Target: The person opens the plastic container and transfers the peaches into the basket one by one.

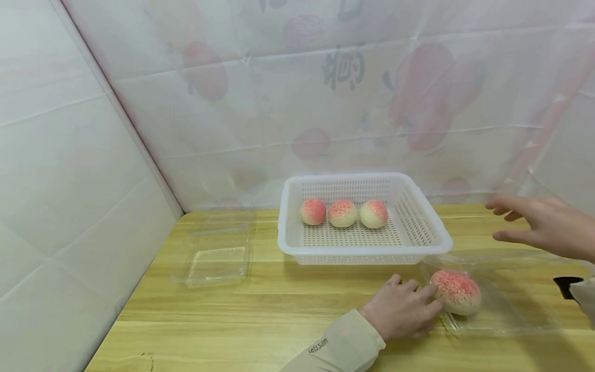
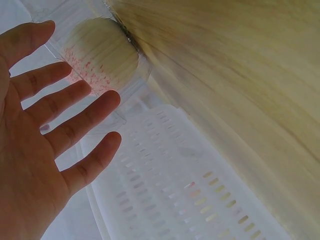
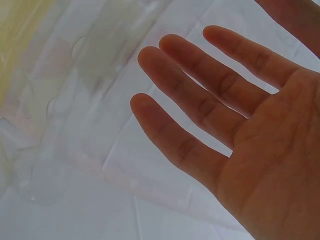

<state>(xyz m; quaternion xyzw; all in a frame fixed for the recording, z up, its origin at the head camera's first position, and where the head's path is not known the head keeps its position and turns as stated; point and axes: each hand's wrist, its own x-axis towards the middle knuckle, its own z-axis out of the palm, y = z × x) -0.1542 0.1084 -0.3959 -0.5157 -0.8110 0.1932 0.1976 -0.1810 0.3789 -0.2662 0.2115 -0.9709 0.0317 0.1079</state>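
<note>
A round, cream-coloured peach [image 1: 456,292] with a pink speckled top sits at the left end of a clear plastic box [image 1: 504,310] on the table's right side. My left hand [image 1: 405,309] is beside the box's left edge, its fingertips right at the peach in the head view. In the left wrist view the fingers of that hand are spread, and the peach [image 2: 100,52] shows through the clear wall beyond them. My right hand [image 1: 541,225] is raised over the back right of the box, fingers extended and holding nothing.
A white slotted basket [image 1: 364,251] stands at the back middle with three similar peaches [image 1: 342,213] in a row. Another clear plastic box [image 1: 218,263], lid open, lies at the left. White printed sheets [image 1: 260,119] wall off the back and sides of the wooden table [image 1: 195,325].
</note>
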